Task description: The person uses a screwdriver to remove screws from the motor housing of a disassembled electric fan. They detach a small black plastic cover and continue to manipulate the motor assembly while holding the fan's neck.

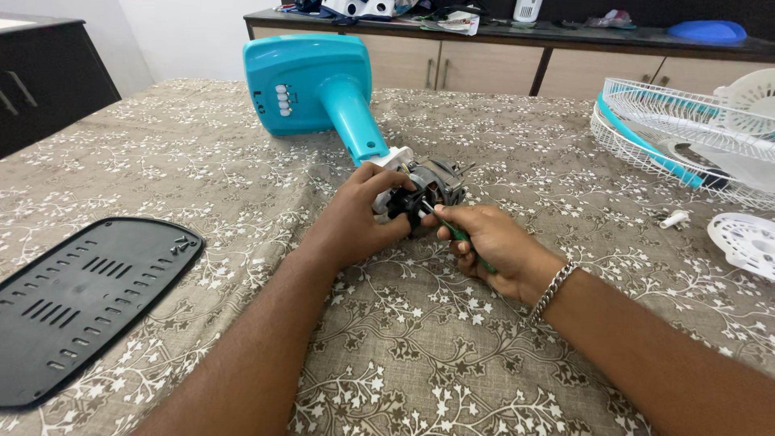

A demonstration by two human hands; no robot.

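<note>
I am gripping the fan motor [432, 187] with my left hand [363, 214] | my right hand [488, 242] is holding the green screwdriver [460, 236] tight, tip pointing up-left into the motor

- Turquoise plastic fan stand [311, 89] with a row of white buttons.
- Dark grey metal fan motor [432, 190], a white collar above it.
- Green-handled screwdriver [464, 241].
- Beige tablecloth [420, 355] patterned with white blossoms on brown twigs.
- Black slotted plastic base plate [81, 303].
- White wire fan guard [686, 129] with a turquoise rim.
- Silver chain bracelet [553, 291].

The left hand [359, 216] steadies the fan motor [432, 187] while the right hand [488, 246] holds a green screwdriver [458, 234] against it.
</note>
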